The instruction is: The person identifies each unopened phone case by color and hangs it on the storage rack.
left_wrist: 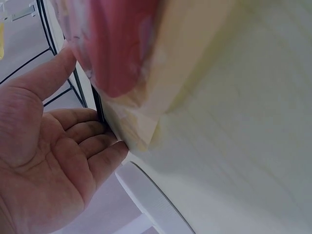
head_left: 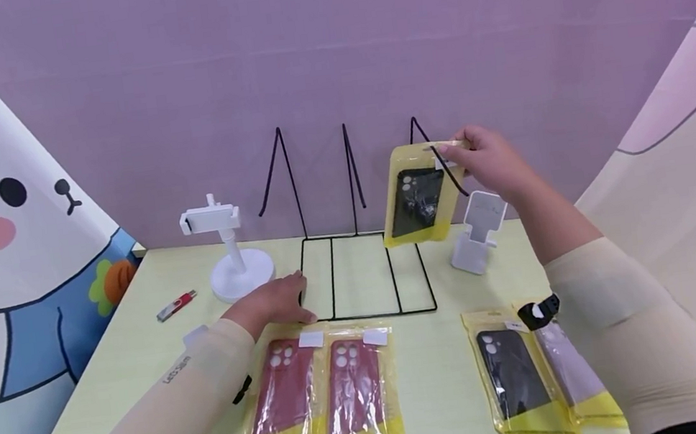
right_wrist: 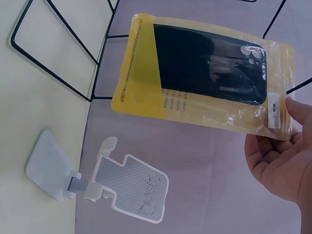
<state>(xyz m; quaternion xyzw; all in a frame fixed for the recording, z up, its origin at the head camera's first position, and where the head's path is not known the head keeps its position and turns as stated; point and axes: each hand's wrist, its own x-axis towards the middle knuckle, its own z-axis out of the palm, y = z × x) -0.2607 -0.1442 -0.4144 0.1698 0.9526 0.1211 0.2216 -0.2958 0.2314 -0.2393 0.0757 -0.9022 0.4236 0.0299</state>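
My right hand (head_left: 489,160) pinches the top edge of a yellow-clear pouch with a black phone case (head_left: 416,201) inside. The pouch hangs upright at the right hook of a black wire display rack (head_left: 367,316); the right wrist view shows its white label (right_wrist: 274,111) near my thumb. Whether the hook passes through the pouch's hole cannot be told. My left hand (head_left: 277,302) rests at the rack base's front left corner, thumb spread from its lightly bent fingers. Just in front lie two pouches with dark red phone cases (head_left: 282,384) (head_left: 353,390).
A white round-based phone stand (head_left: 243,275) and a red-silver USB stick (head_left: 176,305) are on the left. Right of the rack stands a small white folding phone holder (head_left: 479,233). Pouches with a black case (head_left: 514,374) and a lilac case (head_left: 568,360) lie front right.
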